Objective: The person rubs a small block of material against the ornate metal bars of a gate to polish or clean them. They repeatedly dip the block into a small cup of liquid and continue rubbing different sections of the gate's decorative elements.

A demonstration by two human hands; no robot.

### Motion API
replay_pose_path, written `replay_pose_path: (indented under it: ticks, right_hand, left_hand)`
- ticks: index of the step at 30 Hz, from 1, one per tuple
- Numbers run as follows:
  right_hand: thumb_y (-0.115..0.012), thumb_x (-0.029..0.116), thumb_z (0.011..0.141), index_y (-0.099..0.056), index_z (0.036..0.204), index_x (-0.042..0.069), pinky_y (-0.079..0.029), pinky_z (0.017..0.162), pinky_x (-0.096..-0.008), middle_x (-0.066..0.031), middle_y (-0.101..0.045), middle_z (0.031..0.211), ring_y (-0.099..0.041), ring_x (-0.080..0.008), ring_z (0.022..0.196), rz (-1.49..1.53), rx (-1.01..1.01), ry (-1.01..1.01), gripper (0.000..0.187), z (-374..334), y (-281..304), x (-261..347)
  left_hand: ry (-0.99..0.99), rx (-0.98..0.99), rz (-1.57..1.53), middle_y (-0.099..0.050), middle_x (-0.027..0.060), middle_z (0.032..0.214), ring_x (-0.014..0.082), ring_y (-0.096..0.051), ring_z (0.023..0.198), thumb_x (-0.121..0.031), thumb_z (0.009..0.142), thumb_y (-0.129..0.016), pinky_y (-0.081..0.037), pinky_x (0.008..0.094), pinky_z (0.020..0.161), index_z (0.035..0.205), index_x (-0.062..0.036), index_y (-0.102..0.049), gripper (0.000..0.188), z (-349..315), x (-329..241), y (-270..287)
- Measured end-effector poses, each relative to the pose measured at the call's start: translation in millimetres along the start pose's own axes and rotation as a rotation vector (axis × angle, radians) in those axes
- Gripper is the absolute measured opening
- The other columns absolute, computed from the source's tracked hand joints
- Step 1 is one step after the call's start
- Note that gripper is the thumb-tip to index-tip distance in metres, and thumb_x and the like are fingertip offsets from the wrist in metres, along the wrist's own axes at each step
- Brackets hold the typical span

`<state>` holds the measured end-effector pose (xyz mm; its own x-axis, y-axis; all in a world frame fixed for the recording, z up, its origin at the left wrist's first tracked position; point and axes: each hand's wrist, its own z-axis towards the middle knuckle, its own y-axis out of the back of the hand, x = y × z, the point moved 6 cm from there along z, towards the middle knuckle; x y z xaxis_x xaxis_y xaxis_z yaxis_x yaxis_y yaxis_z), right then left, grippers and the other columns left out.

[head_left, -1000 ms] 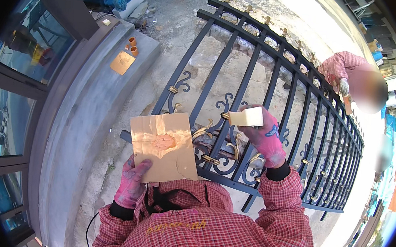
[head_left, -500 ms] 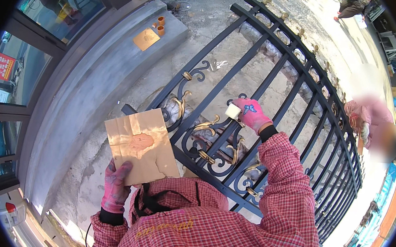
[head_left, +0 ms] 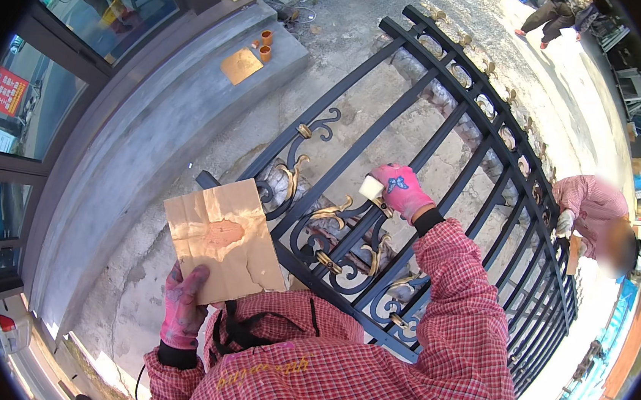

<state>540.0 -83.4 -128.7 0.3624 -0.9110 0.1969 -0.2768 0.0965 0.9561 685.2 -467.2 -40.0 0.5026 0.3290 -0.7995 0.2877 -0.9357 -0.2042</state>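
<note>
My left hand [head_left: 184, 306], in a pink stained glove, grips the lower left corner of a piece of brown cardboard [head_left: 254, 259]. A wet-looking, copper-coloured patch [head_left: 224, 235] lies on the cardboard. In its matching pink glove, my right hand [head_left: 403, 192] pinches a small cream-white sponge block [head_left: 371, 188]. The sponge is at an upright bar of a black metal fence panel [head_left: 372, 136], close to a gold collar; whether it touches is hard to tell. Below the sponge, black scrolls carry gold-coloured leaves [head_left: 331, 212].
On the left, a grey concrete ledge [head_left: 169, 103] bears a gold-coloured sheet [head_left: 241, 66] and orange cups [head_left: 266, 38]. Glazed doors stand behind it. A co-worker [head_left: 591, 204] in a checked top bends at the panel's far right. Another person [head_left: 555, 22] is at the upper right.
My right hand has turned the sponge, so its face shows narrower. The cardboard stays in my left hand. The co-worker's gloved hand has moved, and the person at the upper right has shifted.
</note>
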Motion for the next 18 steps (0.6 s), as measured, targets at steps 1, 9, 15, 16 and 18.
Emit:
replay_pose_path:
  ticks: [1,9,15,16,18]
  right_hand:
    - [-0.066,0.005,0.065,-0.063,0.092,0.011,-0.050,0.075,-0.0377,-0.0101,-0.064,0.090,-0.061,-0.0304,0.089,0.053,-0.030,-0.048,0.028,-1,-1,-4]
    - [-0.065,0.010,0.068,-0.062,0.096,0.012,-0.050,0.077,-0.0380,-0.0114,-0.064,0.093,-0.062,-0.0316,0.090,0.187,-0.167,-0.080,0.029,-11,24,-7]
    - [-0.072,0.012,0.068,-0.059,0.100,0.007,-0.049,0.082,-0.0380,-0.0144,-0.063,0.096,-0.060,-0.0333,0.095,0.407,-0.255,-0.221,0.035,-36,39,-29]
    - [-0.074,0.009,0.067,-0.059,0.100,0.006,-0.050,0.079,-0.0360,-0.0137,-0.064,0.095,-0.061,-0.0307,0.095,0.460,-0.280,-0.268,0.036,-39,39,-41]
    - [-0.073,0.002,0.067,-0.059,0.102,0.005,-0.052,0.072,-0.0340,-0.0117,-0.064,0.093,-0.063,-0.0256,0.089,0.557,-0.297,-0.298,0.038,-52,25,-59]
  left_hand:
    - [0.002,0.010,0.009,-0.061,0.0110,0.086,0.0170,-0.060,0.057,-0.017,0.084,-0.057,-0.047,0.0252,0.040,0.114,0.0014,-0.049,0.035,-2,-2,-4]
    - [-0.037,0.155,-0.038,-0.060,0.0107,0.094,0.0185,-0.061,0.062,-0.017,0.082,-0.057,-0.046,0.0265,0.038,0.119,-0.0025,-0.046,0.041,9,4,-17]
    - [-0.085,0.166,-0.032,-0.060,0.0103,0.091,0.0174,-0.060,0.060,-0.021,0.083,-0.059,-0.047,0.0260,0.040,0.117,-0.0022,-0.048,0.041,13,1,-28]
    - [-0.104,0.154,-0.031,-0.061,0.0101,0.090,0.0172,-0.060,0.060,-0.021,0.083,-0.059,-0.047,0.0258,0.040,0.116,-0.0021,-0.048,0.040,13,3,-23]
    - [-0.067,0.154,0.017,-0.061,0.0098,0.089,0.0170,-0.060,0.060,-0.021,0.084,-0.059,-0.047,0.0250,0.041,0.115,-0.0019,-0.049,0.038,11,2,-27]
